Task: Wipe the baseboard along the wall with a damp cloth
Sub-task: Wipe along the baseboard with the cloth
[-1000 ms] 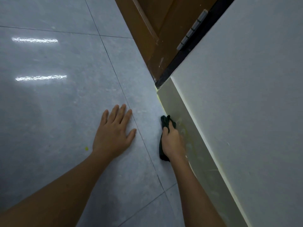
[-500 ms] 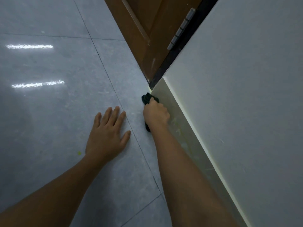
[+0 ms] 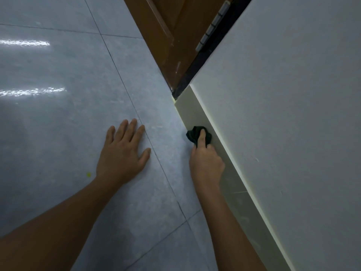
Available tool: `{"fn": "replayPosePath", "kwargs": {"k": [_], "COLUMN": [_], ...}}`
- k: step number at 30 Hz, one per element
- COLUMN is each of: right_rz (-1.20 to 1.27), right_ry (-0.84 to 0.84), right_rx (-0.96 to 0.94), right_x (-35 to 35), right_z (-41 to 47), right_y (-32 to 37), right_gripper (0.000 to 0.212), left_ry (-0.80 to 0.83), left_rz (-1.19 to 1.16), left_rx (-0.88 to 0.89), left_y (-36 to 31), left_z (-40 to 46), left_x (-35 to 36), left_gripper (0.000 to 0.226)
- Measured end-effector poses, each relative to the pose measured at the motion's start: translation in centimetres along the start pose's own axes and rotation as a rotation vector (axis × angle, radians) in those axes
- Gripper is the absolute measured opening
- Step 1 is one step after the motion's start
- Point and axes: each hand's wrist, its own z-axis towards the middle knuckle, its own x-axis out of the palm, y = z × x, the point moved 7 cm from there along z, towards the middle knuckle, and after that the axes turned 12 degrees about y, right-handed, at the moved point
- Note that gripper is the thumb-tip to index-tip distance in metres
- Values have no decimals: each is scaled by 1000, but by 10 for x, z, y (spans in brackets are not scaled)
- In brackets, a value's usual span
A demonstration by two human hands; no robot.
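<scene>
A pale cream baseboard runs diagonally along the foot of the white wall, from the door frame down to the lower right. My right hand is shut on a bunched dark green cloth and presses it against the baseboard face, a short way below the baseboard's far end. Only the cloth's upper part shows beyond my fingers. My left hand lies flat on the grey floor tile, fingers spread, holding nothing. Faint smudges mark the baseboard lower down.
A brown wooden door with a metal hinge and a dark frame stands where the baseboard ends. Glossy grey floor tiles with thin grout lines fill the left. A small yellow speck lies near my left wrist.
My right hand pushed the cloth up to the baseboard's end by the door frame, then drew it back down along the baseboard. My left hand stayed flat on the floor.
</scene>
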Motion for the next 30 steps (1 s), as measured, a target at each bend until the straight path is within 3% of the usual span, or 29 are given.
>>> {"fn": "replayPosePath", "kwargs": {"k": [7,13,16,21,27,30], "right_rz": [-53,24,-14,-45,4,-31], "right_ry": [198,-15,110,255,38,113], "right_rx": [6,-19,-47,25,12,13], "right_x": [44,-18,9,36,-8,15], "right_z": [-29,11,1,-43,-24,-24], "right_y": [-18,5,9,-42,-28,-27], "right_gripper": [55,54,55,55,53,54], "left_ry": [10,-1,22,10,-13,6], "left_rz": [14,-3,-5,0,16,8], "left_rx": [-17,-7,-12,5,4,10], "left_y": [6,2,2,-1,3,-1], "left_z": [-12,0,-15,-3,-1,-3], "left_x": [4,-3,11,-2,-2,5], "left_gripper": [72,72,72,72,73,73]}}
